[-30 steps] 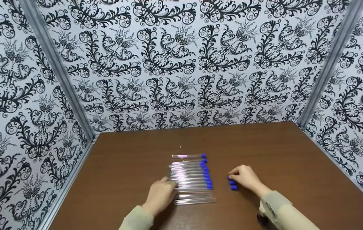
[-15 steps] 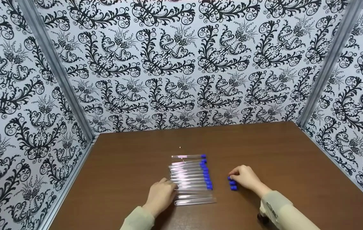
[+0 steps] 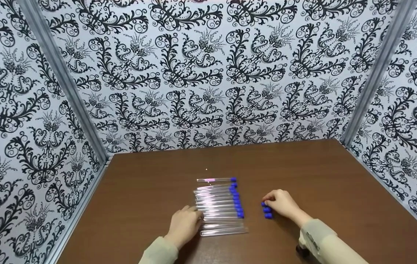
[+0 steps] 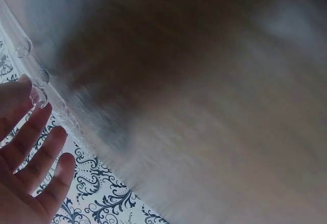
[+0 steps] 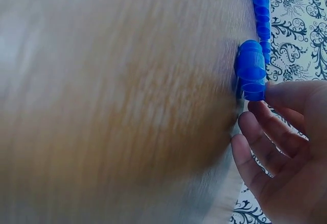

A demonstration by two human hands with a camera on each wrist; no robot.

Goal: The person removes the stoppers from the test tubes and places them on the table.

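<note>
Clear glass test tubes lie side by side in a column on the brown table, most with blue caps at their right ends. The nearest tubes have bare open ends. At the tubes' rounded left ends is my left hand; in the left wrist view its thumb and index finger pinch one test tube, the other fingers loosely spread. My right hand pinches the farthest loose blue cap between thumb and index finger. Other loose blue caps stand in a short row just nearer.
The brown tabletop is enclosed by walls of black-and-white scroll pattern, with grey metal posts at the corners. A small dark object shows under the right forearm.
</note>
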